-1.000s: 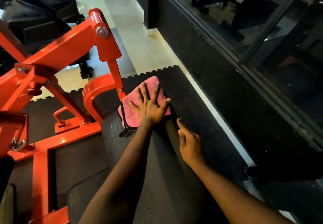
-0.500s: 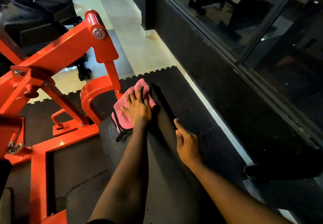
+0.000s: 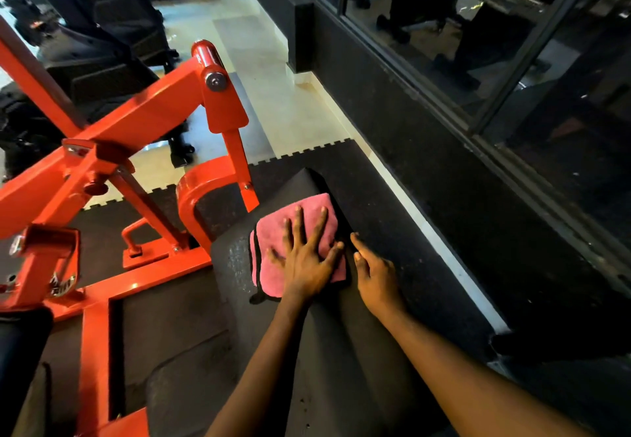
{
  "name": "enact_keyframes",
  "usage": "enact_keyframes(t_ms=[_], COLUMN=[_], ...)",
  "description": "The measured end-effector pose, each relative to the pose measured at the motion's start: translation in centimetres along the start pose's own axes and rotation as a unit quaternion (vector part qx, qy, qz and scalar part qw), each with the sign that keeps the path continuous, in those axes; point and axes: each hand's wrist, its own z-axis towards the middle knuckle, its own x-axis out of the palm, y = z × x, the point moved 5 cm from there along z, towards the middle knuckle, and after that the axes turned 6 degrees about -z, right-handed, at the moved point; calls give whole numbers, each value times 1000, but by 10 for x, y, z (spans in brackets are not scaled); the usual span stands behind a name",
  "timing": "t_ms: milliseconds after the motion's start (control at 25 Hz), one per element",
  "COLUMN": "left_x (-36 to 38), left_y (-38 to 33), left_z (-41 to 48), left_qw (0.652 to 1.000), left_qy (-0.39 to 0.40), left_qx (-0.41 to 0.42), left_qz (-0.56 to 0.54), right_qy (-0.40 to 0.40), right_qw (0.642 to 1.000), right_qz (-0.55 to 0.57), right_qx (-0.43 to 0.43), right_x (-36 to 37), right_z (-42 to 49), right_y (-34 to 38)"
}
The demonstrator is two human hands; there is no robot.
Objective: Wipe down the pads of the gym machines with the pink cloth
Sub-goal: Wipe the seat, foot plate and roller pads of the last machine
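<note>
A folded pink cloth (image 3: pixel 269 266) lies flat on the far end of a long black machine pad (image 3: pixel 321 351). My left hand (image 3: pixel 307 259) presses on the cloth with straight, spread fingers. My right hand (image 3: pixel 375 276) rests on the pad's right edge just beside the cloth, fingers relaxed and extended, holding nothing. The bare tip of the pad (image 3: pixel 304 182) shows beyond the cloth.
An orange machine frame (image 3: pixel 143 119) with a pivot arm stands left of the pad. Black rubber floor mats (image 3: pixel 392 231) run along a dark wall with glass panels (image 3: pixel 478 61) on the right. Other dark machines (image 3: pixel 112 20) stand at the back left on pale tiles.
My left hand slid the pink cloth left and then back toward the pad's right side, fingers spread again. My right hand stayed on the pad edge.
</note>
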Motion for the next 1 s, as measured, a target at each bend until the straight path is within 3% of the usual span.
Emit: enact_keyframes(t_ms=[200, 320, 480, 560, 720, 1000], left_x=[6, 17, -2, -9, -25, -16], left_y=[0, 22, 33, 36, 67, 122], left_z=[63, 89, 110, 116, 130, 94], left_qw=[1000, 996, 995, 993, 981, 982], left_qy=[-15, -16, -66, -81, -83, -78], left_qx=[-23, -6, -76, -86, -170, -171], left_qz=[-1, 83, -9, 11, -47, -8], right_qy=[48, 74, 54, 52, 44, 33], right_qw=[998, 996, 997, 996, 996, 996], right_qz=[-37, -50, -61, -77, -77, -85], right_qx=[19, 5, 2, -5, -2, 4], right_x=[14, 35, 42, 41, 41, 39], right_z=[15, 41, 43, 41, 42, 41], right_y=[0, 7, 6, 5, 6, 9])
